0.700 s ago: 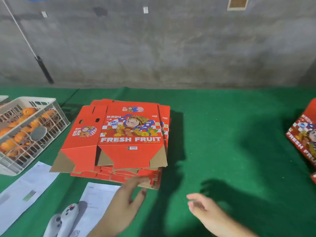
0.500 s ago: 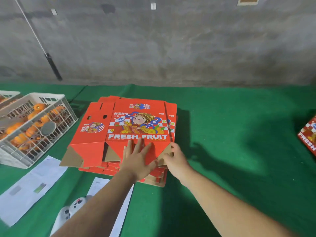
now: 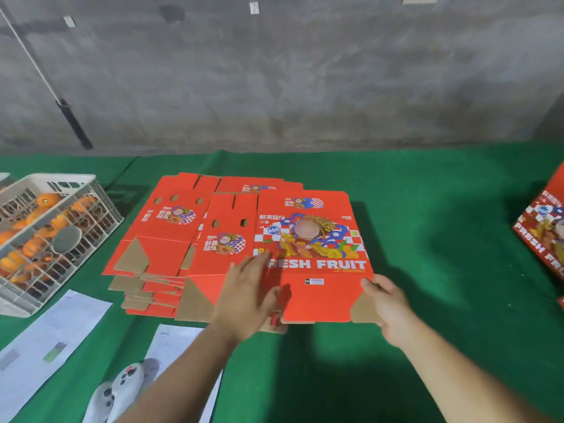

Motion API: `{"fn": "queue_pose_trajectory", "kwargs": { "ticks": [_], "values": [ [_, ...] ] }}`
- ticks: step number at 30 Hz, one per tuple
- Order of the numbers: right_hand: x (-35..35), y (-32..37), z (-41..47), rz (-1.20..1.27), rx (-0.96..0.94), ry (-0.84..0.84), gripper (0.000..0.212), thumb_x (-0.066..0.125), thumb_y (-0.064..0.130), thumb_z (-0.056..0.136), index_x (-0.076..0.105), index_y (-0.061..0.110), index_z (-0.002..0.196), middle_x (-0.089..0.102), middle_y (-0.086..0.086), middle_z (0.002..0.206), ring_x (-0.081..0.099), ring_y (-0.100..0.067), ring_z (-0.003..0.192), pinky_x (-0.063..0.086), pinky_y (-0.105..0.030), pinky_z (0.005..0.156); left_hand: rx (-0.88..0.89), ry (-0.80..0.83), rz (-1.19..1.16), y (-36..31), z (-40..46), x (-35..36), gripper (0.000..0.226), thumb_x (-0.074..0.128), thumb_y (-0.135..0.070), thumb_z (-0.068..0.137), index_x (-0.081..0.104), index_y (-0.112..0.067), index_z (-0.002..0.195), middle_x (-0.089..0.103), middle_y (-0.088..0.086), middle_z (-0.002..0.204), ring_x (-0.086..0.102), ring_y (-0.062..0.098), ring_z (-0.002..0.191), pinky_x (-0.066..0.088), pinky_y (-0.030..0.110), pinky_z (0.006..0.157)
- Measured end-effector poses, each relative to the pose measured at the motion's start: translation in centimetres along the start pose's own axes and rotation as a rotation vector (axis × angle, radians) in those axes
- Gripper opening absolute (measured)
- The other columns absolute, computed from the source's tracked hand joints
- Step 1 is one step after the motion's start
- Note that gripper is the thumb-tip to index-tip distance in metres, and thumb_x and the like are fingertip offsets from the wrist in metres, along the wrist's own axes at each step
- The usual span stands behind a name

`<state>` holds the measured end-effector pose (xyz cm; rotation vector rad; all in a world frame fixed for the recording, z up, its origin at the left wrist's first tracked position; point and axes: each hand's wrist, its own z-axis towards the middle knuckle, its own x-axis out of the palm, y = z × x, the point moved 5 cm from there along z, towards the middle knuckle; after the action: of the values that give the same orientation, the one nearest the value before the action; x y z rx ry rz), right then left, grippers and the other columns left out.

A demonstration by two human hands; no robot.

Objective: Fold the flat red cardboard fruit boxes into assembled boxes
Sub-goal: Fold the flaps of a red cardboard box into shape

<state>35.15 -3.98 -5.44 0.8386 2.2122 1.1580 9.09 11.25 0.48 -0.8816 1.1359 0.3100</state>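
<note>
Red flat box [image 3: 308, 239] crosswise, bottom flaps toward hands, apparently gripped.

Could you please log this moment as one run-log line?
left hand: flat on top box | right hand: grips its near right corner | top box: flat, unfolded, offset right on stack | table: green cloth

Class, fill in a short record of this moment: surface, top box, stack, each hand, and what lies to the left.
Surface: green cloth
Top box: flat, printed side up, offset right on the stack
Stack: flat red boxes
Left hand: fingers straight, resting on top box
Right hand: grips top box's right near corner
Left side: white crate of oranges, papers
</note>
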Motion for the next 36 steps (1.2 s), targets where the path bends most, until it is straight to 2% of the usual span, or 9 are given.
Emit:
{"fn": "queue_pose_trajectory", "kwargs": {
  "ticks": [4, 8, 13, 17, 23, 27, 30, 34, 36],
  "values": [
    [-7.3, -0.7, -0.1, 0.202, -0.031, 0.028, 0.026, 0.061, 0.029, 0.105, 0.065, 0.024, 0.130, 0.075, -0.010, 0.119, 0.067, -0.031, 0.102, 0.051, -0.041, 0.077, -0.405, -0.126, -0.027, 4.8, 0.9, -4.2, 0.095, 0.044, -0.065, 0.091, 0.021, -0.009, 0.164, 0.041, 0.018, 0.161, 0.032, 0.036, 0.152, 0.019, 0.045, 0.125],
    [-12.6, -0.1, -1.0, 0.276, -0.045, 0.005, 0.019, 0.057, 0.025, 0.105, 0.070, 0.025, 0.119, 0.076, -0.008, 0.112, 0.069, -0.023, 0.086, 0.048, -0.038, 0.071, -0.475, 0.099, -0.617, 2.2, 1.6, -2.9, 0.102, 0.059, -0.066, 0.092, 0.025, 0.003, 0.158, 0.080, -0.002, 0.094, 0.076, 0.013, 0.089, 0.050, 0.016, 0.090],
    [-16.1, 3.0, -2.2, -0.185, -0.185, -0.129, 0.025, 0.063, 0.023, 0.102, 0.069, 0.017, 0.126, 0.072, -0.011, 0.106, 0.064, -0.027, 0.086, 0.047, -0.032, 0.072, -0.364, 0.050, -0.831, -4.4, 2.6, -1.8, 0.092, 0.069, -0.066, 0.087, 0.037, -0.018, 0.160, 0.051, -0.006, 0.152, 0.059, 0.004, 0.126, 0.044, 0.015, 0.105],
    [-18.9, 6.8, -4.5, -0.287, -0.229, -0.117, 0.023, 0.068, 0.030, 0.099, 0.071, 0.037, 0.120, 0.076, 0.003, 0.099, 0.070, -0.018, 0.086, 0.050, -0.030, 0.067, -0.400, 0.024, -0.745, -6.3, 3.9, -2.2, 0.087, 0.052, -0.082, 0.085, 0.043, -0.034, 0.157, 0.022, -0.005, 0.168, 0.023, 0.022, 0.156, 0.017, 0.048, 0.128],
    [-18.8, 8.1, -5.8, -0.442, -0.222, 0.079, 0.013, 0.065, 0.039, 0.098, 0.074, 0.034, 0.106, 0.079, 0.002, 0.080, 0.073, -0.017, 0.062, 0.057, -0.031, 0.054, -0.441, 0.334, -1.228, -12.4, 2.7, 2.6, 0.091, 0.063, -0.087, 0.072, 0.042, -0.050, 0.152, 0.053, 0.000, 0.155, 0.047, 0.039, 0.144, 0.028, 0.069, 0.119],
    [-19.5, 8.5, -6.0, -0.165, -0.194, 0.136, 0.076, 0.066, 0.073, 0.076, 0.067, -0.001, 0.094, 0.065, -0.016, 0.071, 0.060, -0.023, 0.054, 0.048, -0.033, 0.059, -0.298, 0.388, -0.954, -11.4, 1.1, 3.1, 0.060, 0.074, -0.071, 0.078, 0.057, -0.052, 0.132, 0.073, -0.019, 0.123, 0.071, 0.003, 0.108, 0.054, 0.032, 0.089],
    [-19.5, 8.6, -5.8, -0.254, -0.258, 0.094, 0.102, 0.054, 0.099, 0.060, 0.066, 0.003, 0.091, 0.066, -0.017, 0.085, 0.060, -0.024, 0.073, 0.048, -0.039, 0.080, -0.291, 0.390, -0.736, -10.3, 0.2, 3.4, 0.050, 0.066, -0.071, 0.081, 0.058, -0.037, 0.117, 0.072, -0.016, 0.112, 0.070, -0.002, 0.090, 0.048, 0.016, 0.070],
    [-16.5, 8.5, -6.8, -0.225, -0.358, 0.267, 0.093, 0.054, 0.100, 0.059, 0.052, 0.052, 0.138, 0.065, 0.025, 0.134, 0.057, 0.005, 0.122, 0.043, -0.026, 0.101, -0.292, 0.502, -0.661, -10.1, -1.0, 4.0, 0.084, 0.058, -0.087, 0.076, 0.037, -0.035, 0.139, 0.067, -0.012, 0.116, 0.047, 0.001, 0.060, 0.045, 0.018, 0.059],
    [-15.6, 7.6, -6.8, -0.213, -0.359, 0.378, 0.094, 0.061, 0.095, 0.064, 0.033, 0.060, 0.146, 0.040, 0.048, 0.145, 0.035, 0.021, 0.135, 0.028, -0.015, 0.115, -0.238, 0.543, -0.656, -10.0, -1.4, 4.6, 0.095, 0.059, -0.093, 0.069, 0.037, -0.039, 0.144, 0.062, -0.016, 0.135, 0.062, 0.017, 0.114, 0.051, 0.022, 0.070]
  ]
}}
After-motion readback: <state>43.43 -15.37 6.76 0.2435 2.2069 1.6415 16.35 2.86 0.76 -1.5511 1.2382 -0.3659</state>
